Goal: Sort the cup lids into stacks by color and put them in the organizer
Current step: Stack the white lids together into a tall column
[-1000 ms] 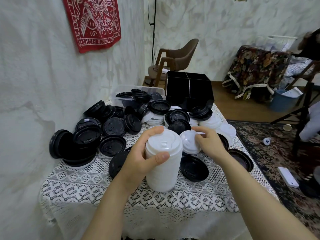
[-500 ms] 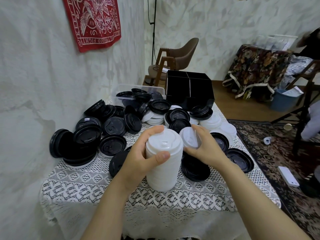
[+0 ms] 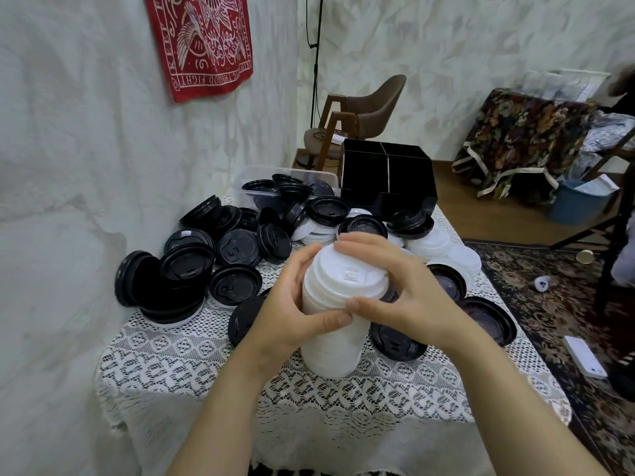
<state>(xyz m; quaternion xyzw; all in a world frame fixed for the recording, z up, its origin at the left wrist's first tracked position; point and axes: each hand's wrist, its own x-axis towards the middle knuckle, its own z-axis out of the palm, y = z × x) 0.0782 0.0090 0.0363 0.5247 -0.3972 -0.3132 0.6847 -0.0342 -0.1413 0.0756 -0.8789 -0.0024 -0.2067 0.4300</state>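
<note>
Seating white lid (image 3: 350, 273) onto white stack (image 3: 331, 348), standing mid tabletop (image 3: 192, 365): left hand (image 3: 292, 304) wraps the stack's side to steady it, right hand (image 3: 405, 297) curls over the lid rim, likely pressing it to nest. Far edge: organizer (image 3: 388, 173), well apart. Loose black lids (image 3: 237, 250) on the left.

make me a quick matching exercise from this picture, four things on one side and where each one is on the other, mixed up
Things:
1. white lid stack
2. black organizer
3. clear plastic bin
4. red cloth

Places:
a. hanging on the wall
b. far end of the table, right side
c. gripped between the left hand and right hand
d. left of the organizer, holding black lids

Pairs: 1-c, 2-b, 3-d, 4-a
</note>
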